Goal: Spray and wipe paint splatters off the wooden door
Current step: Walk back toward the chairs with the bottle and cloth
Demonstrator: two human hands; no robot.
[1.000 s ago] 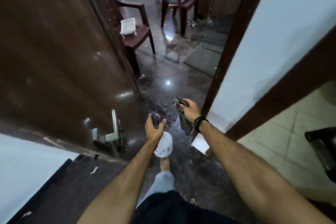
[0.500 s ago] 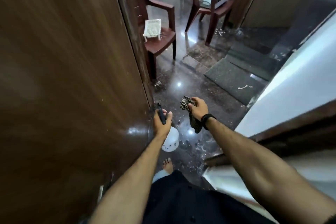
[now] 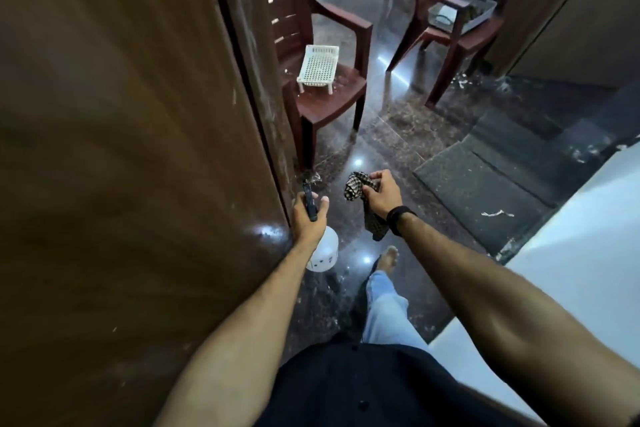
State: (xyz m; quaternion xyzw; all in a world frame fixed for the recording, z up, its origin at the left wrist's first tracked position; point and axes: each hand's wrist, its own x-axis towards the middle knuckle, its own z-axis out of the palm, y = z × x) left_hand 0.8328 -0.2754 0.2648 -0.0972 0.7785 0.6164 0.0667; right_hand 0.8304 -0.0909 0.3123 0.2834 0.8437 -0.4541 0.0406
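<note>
The brown wooden door [image 3: 131, 156] fills the left of the view, with pale paint flecks along its edge [image 3: 273, 121]. My left hand [image 3: 308, 222] grips a spray bottle [image 3: 323, 253] with a white body and a dark nozzle, right beside the door's edge. My right hand [image 3: 382, 196] holds a crumpled checked cloth [image 3: 360, 189], which hangs down below the wrist. The two hands are level with each other, about a hand's width apart, above the dark floor.
A maroon plastic chair [image 3: 329, 100] with a white perforated basket [image 3: 318, 68] on its seat stands just past the door. A second chair [image 3: 453, 31] stands farther back. A dark mat [image 3: 485, 184] lies on the glossy speckled floor. A white wall [image 3: 571, 253] runs on the right.
The view has moved forward through the doorway and close to the door. The door handle is out of sight. Both hands keep their hold on the bottle and the cloth.
</note>
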